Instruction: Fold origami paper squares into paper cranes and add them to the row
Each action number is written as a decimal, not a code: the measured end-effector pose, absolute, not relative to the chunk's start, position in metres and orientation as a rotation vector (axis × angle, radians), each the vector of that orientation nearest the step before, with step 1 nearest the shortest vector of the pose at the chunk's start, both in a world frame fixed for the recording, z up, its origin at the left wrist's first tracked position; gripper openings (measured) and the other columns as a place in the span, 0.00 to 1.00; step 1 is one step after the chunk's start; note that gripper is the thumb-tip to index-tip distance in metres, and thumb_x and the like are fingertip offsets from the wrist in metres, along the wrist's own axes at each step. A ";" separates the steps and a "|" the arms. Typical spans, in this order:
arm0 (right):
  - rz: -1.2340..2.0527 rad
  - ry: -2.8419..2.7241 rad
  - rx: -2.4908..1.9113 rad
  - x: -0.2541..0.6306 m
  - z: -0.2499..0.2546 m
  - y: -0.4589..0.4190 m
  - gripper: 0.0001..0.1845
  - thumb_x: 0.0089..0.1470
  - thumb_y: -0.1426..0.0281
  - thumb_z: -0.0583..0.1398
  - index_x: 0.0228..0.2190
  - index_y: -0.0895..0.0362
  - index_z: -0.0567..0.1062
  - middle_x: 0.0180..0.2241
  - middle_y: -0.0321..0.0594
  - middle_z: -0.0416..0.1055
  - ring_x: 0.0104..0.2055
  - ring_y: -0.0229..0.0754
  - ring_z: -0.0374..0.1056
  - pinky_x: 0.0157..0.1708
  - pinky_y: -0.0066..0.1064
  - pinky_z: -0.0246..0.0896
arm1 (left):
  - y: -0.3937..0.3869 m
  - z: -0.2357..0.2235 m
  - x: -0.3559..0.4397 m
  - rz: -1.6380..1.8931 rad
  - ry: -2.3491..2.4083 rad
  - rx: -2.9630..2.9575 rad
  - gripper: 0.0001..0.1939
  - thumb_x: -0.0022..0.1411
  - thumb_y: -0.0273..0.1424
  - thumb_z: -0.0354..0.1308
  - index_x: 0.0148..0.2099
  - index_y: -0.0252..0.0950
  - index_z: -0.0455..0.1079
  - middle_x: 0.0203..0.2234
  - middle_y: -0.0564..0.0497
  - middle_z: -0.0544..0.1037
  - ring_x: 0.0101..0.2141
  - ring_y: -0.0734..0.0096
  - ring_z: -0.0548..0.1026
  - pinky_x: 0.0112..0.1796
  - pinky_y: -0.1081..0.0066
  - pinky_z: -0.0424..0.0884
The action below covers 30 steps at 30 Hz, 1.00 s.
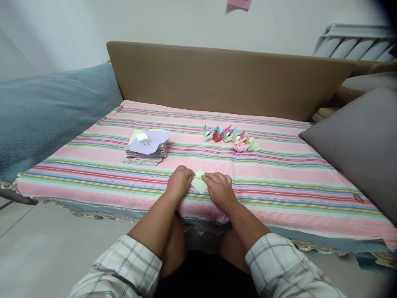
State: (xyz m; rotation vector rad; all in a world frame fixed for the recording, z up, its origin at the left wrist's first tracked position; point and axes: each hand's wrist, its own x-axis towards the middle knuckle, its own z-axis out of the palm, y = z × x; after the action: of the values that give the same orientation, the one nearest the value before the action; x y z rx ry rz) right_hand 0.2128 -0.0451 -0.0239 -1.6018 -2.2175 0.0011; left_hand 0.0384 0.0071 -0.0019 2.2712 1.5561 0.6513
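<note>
A pale green sheet of origami paper [200,185], folded into a small diamond, lies on the striped cloth close to the front edge of the seat. At its left corner, my left hand [180,181] is closed with the fingertips pinching the paper. My right hand [219,188] holds the opposite corner, its fingers together and pressed onto the paper. A crease or folded edge runs across the diamond between the two hands. Beyond them, several folded paper cranes [231,138] in mixed colours stand in a cluster.
To the left is a stack of paper sheets [145,155] with a lilac sheet and a small white piece on top. The striped cloth [93,165] covers the seat. A grey cushion [362,136] leans at the right, and a brown backrest [217,80] closes off the back.
</note>
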 end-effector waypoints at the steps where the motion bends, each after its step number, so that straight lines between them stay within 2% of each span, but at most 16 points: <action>1: 0.004 -2.224 -1.602 0.213 -0.024 -0.045 0.24 0.53 0.76 0.52 0.51 0.49 0.68 0.53 0.40 0.66 0.52 0.47 0.57 0.48 0.43 0.44 | 0.007 -0.003 0.037 0.650 1.543 2.284 0.09 0.56 0.25 0.54 0.36 0.39 0.75 0.32 0.50 0.70 0.36 0.70 0.70 0.37 0.72 0.66; 12: -0.008 -2.210 -1.600 0.215 -0.028 -0.046 0.21 0.54 0.75 0.52 0.49 0.50 0.69 0.53 0.38 0.66 0.51 0.47 0.57 0.48 0.44 0.46 | 0.006 -0.010 0.031 0.583 1.481 2.435 0.13 0.60 0.27 0.51 0.40 0.42 0.76 0.34 0.50 0.69 0.36 0.69 0.69 0.36 0.72 0.65; 21: 0.076 -2.124 -1.617 0.218 -0.030 -0.043 0.21 0.57 0.72 0.51 0.51 0.52 0.68 0.54 0.39 0.65 0.51 0.47 0.57 0.49 0.40 0.53 | 0.004 -0.011 0.031 0.557 1.449 2.482 0.15 0.60 0.26 0.49 0.41 0.45 0.76 0.32 0.50 0.69 0.35 0.70 0.67 0.36 0.71 0.64; 30: 0.027 -2.081 -1.776 0.214 -0.027 -0.045 0.21 0.57 0.69 0.51 0.52 0.51 0.68 0.57 0.41 0.61 0.53 0.51 0.55 0.48 0.45 0.55 | 0.003 -0.011 0.031 0.550 1.449 2.508 0.15 0.60 0.26 0.50 0.40 0.45 0.76 0.32 0.50 0.68 0.35 0.68 0.67 0.35 0.71 0.63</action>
State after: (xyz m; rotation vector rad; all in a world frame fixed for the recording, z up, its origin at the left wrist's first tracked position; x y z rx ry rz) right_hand 0.2144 -0.0449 -0.0273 -1.7759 -2.0813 0.0275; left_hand 0.0313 0.0035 -0.0114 2.5081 1.4492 0.5500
